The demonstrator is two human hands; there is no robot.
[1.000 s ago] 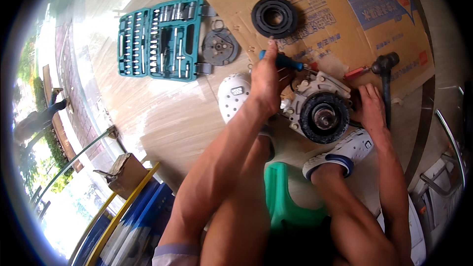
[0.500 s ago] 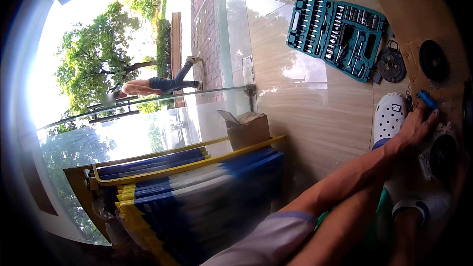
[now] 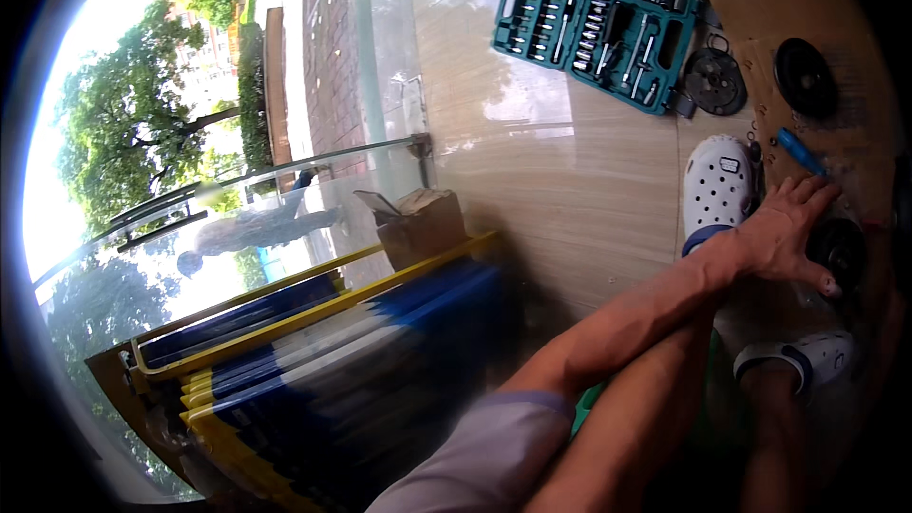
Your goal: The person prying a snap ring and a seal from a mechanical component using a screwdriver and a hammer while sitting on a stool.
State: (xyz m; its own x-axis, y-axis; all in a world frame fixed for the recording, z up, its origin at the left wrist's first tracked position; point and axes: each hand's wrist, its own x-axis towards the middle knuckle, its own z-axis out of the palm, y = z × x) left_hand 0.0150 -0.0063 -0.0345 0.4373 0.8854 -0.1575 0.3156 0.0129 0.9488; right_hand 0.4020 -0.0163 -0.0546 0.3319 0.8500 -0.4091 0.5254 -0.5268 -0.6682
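Spread wide, your one visible left hand (image 3: 777, 230) has its fingers stretched and thumb apart, nothing gripped; it straddles the left side of one round black wheel-shaped part (image 3: 845, 252), contact unclear. Your right hand is lost in the dark right rim, so you can't tell its grip.

One blue-handled screwdriver (image 3: 800, 151) lies just past your left fingertips, out of your grasp. One black round ring-shaped part (image 3: 805, 78) lies farther up on one brown cardboard sheet (image 3: 760, 0); one dark grey metal disc (image 3: 715, 82) sits left of it, near the sheet's edge. One teal plastic tool case (image 3: 591, 76), two halves unfolded, lies left of the disc; bits too small to count.

You wear two white clogs (image 3: 719, 180), one either side of your left forearm. Lower left: one small brown cardboard box (image 3: 423, 231) beside one yellow metal frame (image 3: 432, 267).
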